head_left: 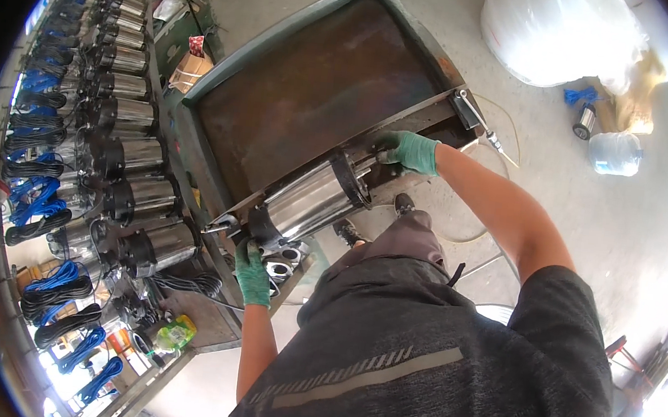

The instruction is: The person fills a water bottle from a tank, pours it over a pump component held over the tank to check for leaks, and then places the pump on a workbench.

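Note:
A shiny steel submersible pump point(308, 204) with black end collars lies slantwise along the near edge of a wide metal tank point(197, 123). My left hand point(252, 271), in a green glove with dark fingertips, is closed on the pump's lower left end; its fingertips are partly hidden beneath the black collar. At the other end, beside the black collar and the thin metal parts sticking out of it, my right hand point(409, 151) is gloved the same way. Its fingers are curled round that end, and their tips are hard to see.
Rows of similar steel pumps point(134, 155) with black and blue cable coils point(69, 283) fill the rack at left. An air gun point(501, 146) hangs at the tank's right corner, its hose trailing across the floor. A large plastic-wrapped bundle point(559, 37) stands far right.

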`<state>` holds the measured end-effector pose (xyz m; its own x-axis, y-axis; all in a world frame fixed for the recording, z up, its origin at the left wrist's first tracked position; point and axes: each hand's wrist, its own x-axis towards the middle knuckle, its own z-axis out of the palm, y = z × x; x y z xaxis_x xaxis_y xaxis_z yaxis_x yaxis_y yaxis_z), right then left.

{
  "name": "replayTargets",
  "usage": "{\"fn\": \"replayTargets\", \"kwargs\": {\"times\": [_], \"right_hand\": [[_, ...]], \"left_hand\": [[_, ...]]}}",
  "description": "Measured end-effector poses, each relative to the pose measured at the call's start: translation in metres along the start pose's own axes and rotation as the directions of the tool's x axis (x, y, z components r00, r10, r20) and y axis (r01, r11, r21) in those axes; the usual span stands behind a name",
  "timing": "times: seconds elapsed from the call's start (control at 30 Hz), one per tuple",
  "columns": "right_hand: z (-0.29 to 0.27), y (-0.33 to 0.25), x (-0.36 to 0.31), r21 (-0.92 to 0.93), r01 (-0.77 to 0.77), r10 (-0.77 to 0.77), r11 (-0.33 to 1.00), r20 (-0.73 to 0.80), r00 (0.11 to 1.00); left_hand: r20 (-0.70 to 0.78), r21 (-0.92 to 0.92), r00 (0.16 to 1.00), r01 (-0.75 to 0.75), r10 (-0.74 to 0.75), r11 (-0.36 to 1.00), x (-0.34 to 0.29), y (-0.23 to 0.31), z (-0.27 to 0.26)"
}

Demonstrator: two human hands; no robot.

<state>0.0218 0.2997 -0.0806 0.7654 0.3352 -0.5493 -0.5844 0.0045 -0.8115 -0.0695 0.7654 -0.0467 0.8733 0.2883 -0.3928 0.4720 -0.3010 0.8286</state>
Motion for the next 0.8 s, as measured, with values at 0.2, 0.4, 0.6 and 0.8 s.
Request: {"fn": "replayTargets", "kwargs": {"times": [0.2,0.4,0.6,0.8], "right_hand": [[-0.007,-0.025,-0.012,-0.155,-0.034,0.063,0.987,0.187,0.980],[-0.007,-0.036,-0.012,-0.612,0.163,-0.073,0.774,0.170,0.983],[0.018,-0.033,-0.003,-0.987,0.141,-0.199,0.078,0.123,0.972],[-0.002,-0.035,0.004,-0.878,0.102,0.020,0.468,0.126,0.992]], "left_hand": [[-0.030,-0.065,0.999,0.011,-0.013,0.998,-0.015,0.010,0.003],[-0.035,-0.002,0.999,0.023,-0.023,1.000,-0.036,0.016,0.006],[-0.006,-0.077,0.998,0.065,-0.066,0.995,-0.046,-0.010,-0.012],[-0.067,-0.117,0.990,0.114,-0.122,0.987,-0.068,-0.042,-0.031]]}}
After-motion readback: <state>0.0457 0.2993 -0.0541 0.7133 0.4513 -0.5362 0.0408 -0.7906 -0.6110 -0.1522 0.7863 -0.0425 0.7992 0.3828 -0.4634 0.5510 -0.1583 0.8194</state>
